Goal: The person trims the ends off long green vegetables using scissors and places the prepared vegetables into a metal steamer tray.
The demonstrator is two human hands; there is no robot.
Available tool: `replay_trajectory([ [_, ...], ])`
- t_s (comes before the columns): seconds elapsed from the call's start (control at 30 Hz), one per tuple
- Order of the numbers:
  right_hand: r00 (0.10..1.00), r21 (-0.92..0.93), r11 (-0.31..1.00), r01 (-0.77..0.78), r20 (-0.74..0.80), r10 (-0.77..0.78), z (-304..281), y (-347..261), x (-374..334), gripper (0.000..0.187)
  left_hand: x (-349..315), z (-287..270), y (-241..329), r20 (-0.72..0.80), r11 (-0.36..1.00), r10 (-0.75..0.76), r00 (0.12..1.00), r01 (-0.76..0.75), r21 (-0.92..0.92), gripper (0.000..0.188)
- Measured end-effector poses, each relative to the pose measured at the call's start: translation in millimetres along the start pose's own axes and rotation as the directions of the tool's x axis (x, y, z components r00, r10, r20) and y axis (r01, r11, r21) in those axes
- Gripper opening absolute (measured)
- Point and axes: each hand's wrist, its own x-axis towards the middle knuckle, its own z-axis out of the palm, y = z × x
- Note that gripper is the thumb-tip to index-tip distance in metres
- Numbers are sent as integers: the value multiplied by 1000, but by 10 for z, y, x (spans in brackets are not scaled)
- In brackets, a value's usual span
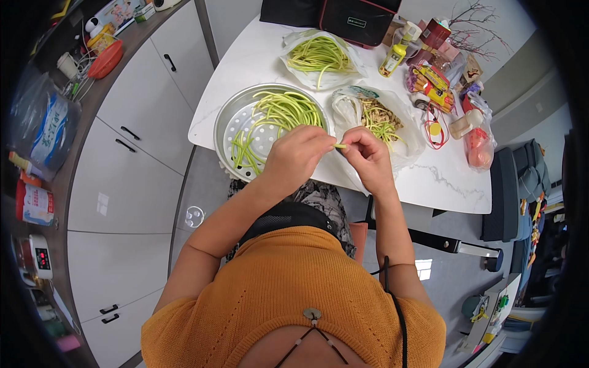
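My left hand (296, 151) and my right hand (370, 161) meet over the table's near edge, fingers pinched on a short length of green garlic scape (339, 146). Left of them is a round perforated metal pan (219, 126). Long garlic scapes (291, 111) lie along its far right side, and short pieces (243, 151) sit at its left. Just beyond my right hand, a white plastic bag (347, 111) lies open with pale, brownish trimmings (381, 116) inside. More long scapes (319, 54) rest on a clear plastic bag behind the pan.
The white marbled table (445, 184) also bears a yellow bottle (392, 59), packaged food (431, 86), a red cord (437, 136) and a bag of reddish fruit (478, 148) at the right. A black case (358, 21) stands at the back. White cabinets (132, 178) run along the left.
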Motion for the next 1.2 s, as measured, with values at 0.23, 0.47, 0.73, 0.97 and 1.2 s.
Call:
replay_trajectory([
  [0.23, 998, -247, 968, 36, -40, -47, 20, 54, -4, 4, 10, -15, 38, -56, 997, 48, 997, -52, -57, 20],
  [0.47, 927, -550, 817, -170, -371, -57, -558, 600, 156, 7, -113, -298, -199, 103, 988, 5, 995, -20, 151, 16],
  [0.73, 898, -826, 413, -385, -439, -41, -892, 664, 143, 9, -398, -783, -573, 359, 852, -192, 913, -26, 523, 15],
  [0.97, 940, -898, 336, -283, -330, -91, -933, 724, 166, 7, -595, -840, -744, 531, 843, -351, 771, 14, 537, 13],
  [1.2, 959, -928, 314, -199, -251, -133, -842, 666, 173, 6, -525, -748, -776, 549, 832, -393, 738, 31, 554, 12],
])
